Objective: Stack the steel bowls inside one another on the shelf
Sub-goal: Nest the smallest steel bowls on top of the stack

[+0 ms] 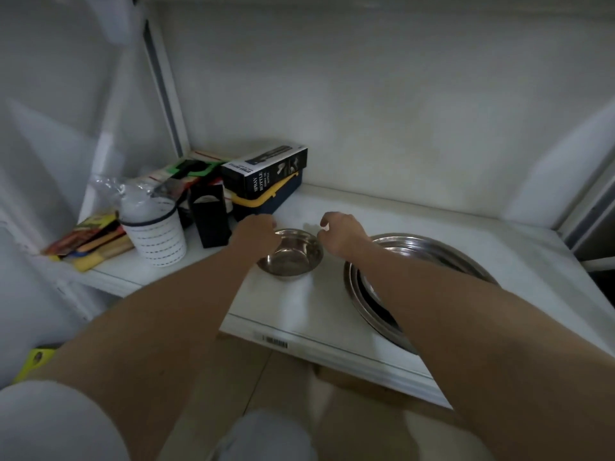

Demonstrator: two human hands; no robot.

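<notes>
A small steel bowl point(290, 257) rests on the white shelf point(442, 216), near its middle. My left hand point(256, 235) curls its fingers over the bowl's left rim. On the opposite side, my right hand point(342, 235) pinches at the right rim. To the right sits a stack of larger steel bowls point(436, 249), nested one inside another; my right forearm crosses over it and hides much of it.
Clutter fills the shelf's left end: a black spray bottle box point(266, 174) on a blue and yellow case, a small black carton point(211, 222), a white dashed cup point(158, 237) with plastic on top, and flat packets point(90, 242). The cabinet's back wall stands close behind.
</notes>
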